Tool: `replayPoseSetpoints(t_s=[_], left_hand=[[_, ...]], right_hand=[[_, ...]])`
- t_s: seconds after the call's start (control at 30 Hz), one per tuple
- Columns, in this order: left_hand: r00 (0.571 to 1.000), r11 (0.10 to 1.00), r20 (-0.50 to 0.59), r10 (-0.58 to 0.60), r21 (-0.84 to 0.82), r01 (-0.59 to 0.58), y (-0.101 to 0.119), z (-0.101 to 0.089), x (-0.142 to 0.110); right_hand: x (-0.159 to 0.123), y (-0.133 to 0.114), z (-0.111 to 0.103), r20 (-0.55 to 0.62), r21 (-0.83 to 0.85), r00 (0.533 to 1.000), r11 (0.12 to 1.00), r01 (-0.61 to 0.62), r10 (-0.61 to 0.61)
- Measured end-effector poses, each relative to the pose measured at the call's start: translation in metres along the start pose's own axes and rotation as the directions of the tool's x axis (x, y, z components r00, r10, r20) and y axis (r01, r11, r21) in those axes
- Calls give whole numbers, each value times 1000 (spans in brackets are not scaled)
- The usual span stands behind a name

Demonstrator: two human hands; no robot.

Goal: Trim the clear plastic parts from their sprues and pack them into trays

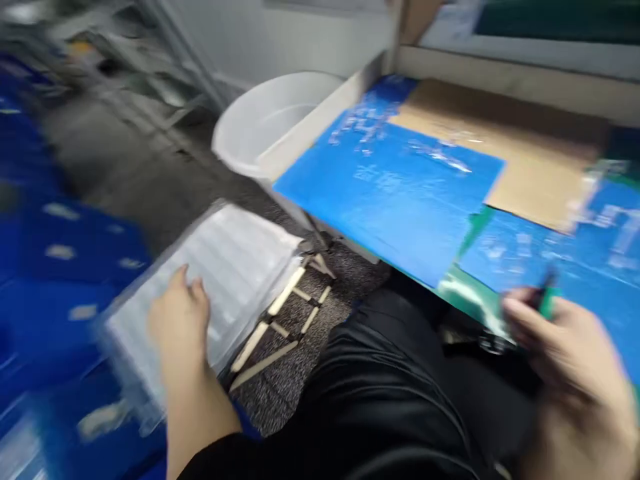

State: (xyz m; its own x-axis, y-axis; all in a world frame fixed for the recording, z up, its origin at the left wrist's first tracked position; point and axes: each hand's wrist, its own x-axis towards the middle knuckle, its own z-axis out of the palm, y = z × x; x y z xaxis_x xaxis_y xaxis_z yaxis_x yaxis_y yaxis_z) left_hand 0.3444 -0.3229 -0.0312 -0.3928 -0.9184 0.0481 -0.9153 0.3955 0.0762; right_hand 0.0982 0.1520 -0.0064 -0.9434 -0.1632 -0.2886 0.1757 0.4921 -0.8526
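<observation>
Left hand (pixel 180 327) on clear plastic sheet (pixel 220 280), right hand (pixel 565 353) around green tool (pixel 545 300)

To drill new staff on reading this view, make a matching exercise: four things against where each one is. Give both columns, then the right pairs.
Things:
1. Left hand
2. Right hand
3. White plastic bin
4. Cardboard sheet

Places:
A. Lying on the blue mat
B. Beside the bench
C. On the clear plastic pack
D. Around a green-and-dark object

Pairs: 1-C, 2-D, 3-B, 4-A
</observation>
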Motion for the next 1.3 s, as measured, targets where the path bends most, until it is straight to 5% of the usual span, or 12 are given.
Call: replayPoseSetpoints(t_s=[0.07, 0.13, 0.23, 0.33, 0.47, 0.53, 0.67, 0.73, 0.83, 1.0, 1.3], left_hand=[[933, 862, -165, 319, -359, -358, 69, -5, -24], [756, 460, -215, 619, -681, -570, 148, -6, -63], [433, 24, -166, 886, -916, -400, 256, -6, -131], [258, -91, -104, 961, -994, -63, 321, 0, -175], [240, -160, -92, 967, -945, 284, 344, 8, -189], [207, -173, -118, 971, -947, 271, 344, 9, -184], [90, -314, -341, 936, -922, -225, 344, 5, -173], [2, -456, -510, 860, -771, -444, 349, 3, -170], [-133, -577, -625, 769, -589, -566, 357, 4, -168], [-123, -577, -657, 744, -537, -615, 364, 6, -167], [-130, -581, -656, 744, -537, -612, 368, 10, -168]], right_hand=[[-15, 0, 13, 128, 206, 990, 976, -78, 52], [-23, -2, 26, 234, 314, 971, 942, -120, 45], [-32, -3, 32, 254, 402, 967, 908, -119, 14], [-41, 5, 21, 166, 474, 986, 878, -69, -12], [-48, 29, 5, -17, 584, 999, 811, 32, -27], [-50, 41, -2, -132, 585, 990, 802, 121, -53], [-56, 52, -18, -359, 185, 908, 937, 297, -216], [-60, 48, -27, -374, -83, 836, 912, 402, -402], [-66, 36, -40, -294, -333, 758, 806, 489, -581], [-69, 29, -47, -188, -557, 745, 694, 456, -640], [-69, 34, -44, -147, -529, 777, 712, 461, -612]])
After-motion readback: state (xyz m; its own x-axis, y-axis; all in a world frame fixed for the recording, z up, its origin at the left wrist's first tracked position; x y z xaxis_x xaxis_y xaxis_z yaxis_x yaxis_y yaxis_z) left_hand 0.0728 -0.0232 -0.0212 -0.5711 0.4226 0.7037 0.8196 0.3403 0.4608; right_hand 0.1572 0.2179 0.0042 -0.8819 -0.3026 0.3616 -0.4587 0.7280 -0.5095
